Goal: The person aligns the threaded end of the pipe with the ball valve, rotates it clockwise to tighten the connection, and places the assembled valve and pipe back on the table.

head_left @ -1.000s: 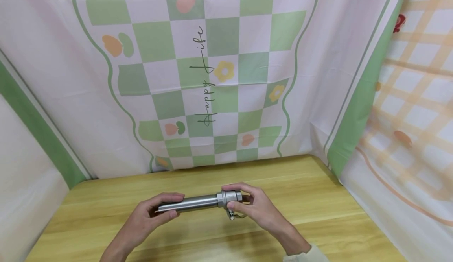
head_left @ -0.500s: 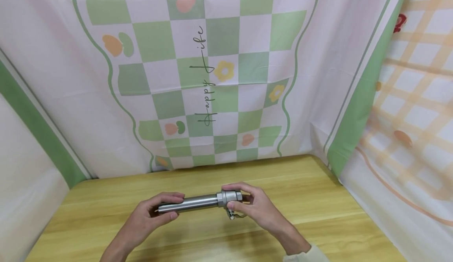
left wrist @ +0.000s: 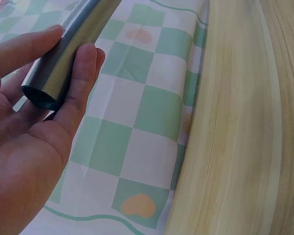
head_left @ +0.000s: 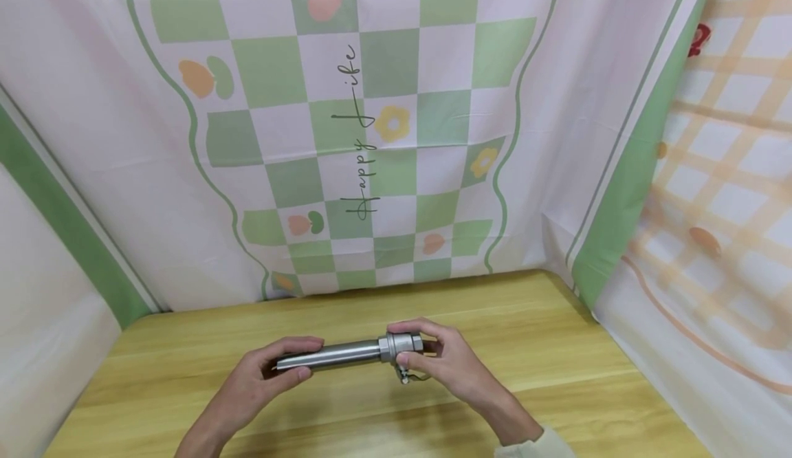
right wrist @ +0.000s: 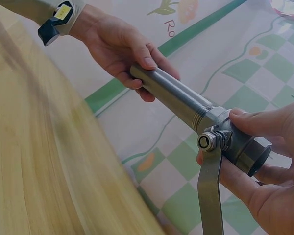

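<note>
A steel pipe (head_left: pixel 343 355) and a metal ball valve (head_left: pixel 402 346) are joined end to end, held almost level above the table. My left hand (head_left: pixel 256 375) grips the pipe's free end between thumb and fingers; its hollow mouth shows in the left wrist view. Around the valve body, my right hand (head_left: pixel 454 365) has its thumb on the near side and fingers on the far side. Some screw threads (right wrist: pixel 202 116) show where the pipe meets the valve in the right wrist view. From the valve's nut hangs a flat lever handle (right wrist: pixel 210 191).
Below the hands lies a wood-grain table (head_left: pixel 346 420). A green-and-white checked cloth (head_left: pixel 390 66) hangs along its back edge, and an orange-checked cloth (head_left: pixel 730 155) hangs at the right. A strapped device (right wrist: pixel 62 14) sits on the left wrist.
</note>
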Demonstrator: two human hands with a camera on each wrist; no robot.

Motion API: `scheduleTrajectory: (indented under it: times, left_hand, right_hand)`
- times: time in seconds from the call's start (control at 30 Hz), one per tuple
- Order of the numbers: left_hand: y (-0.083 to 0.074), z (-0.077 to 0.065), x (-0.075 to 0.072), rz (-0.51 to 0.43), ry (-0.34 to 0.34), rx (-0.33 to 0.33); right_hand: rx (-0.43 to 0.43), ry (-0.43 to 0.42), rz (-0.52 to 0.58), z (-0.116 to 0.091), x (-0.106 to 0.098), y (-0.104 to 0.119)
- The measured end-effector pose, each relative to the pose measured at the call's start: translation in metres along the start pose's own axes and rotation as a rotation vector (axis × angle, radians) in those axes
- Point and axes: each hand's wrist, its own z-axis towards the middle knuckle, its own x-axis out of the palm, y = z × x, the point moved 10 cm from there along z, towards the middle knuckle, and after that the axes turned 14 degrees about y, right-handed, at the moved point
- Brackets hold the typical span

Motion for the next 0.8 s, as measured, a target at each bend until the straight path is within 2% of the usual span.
scheduleTrajectory:
  times: [0.3, 0.47, 0.8]
  left_hand:
    - [0.0003, 0.0003, -0.0022, -0.017, -0.017, -0.002]
    - [0.0016, 0.0002, -0.0017, -0.044, 0.005, 0.001]
    - [0.0094, -0.0025, -0.0022, -0.023, 0.035, -0.084]
  right_hand:
    - [0.0, -0.003, 0.006, 0.0, 0.0004, 0.0002]
    - [-0.003, -0.005, 0.005, 0.0002, 0.0005, 0.0012]
    - [-0.008, -0.002, 0.005, 0.0005, 0.001, 0.0007]
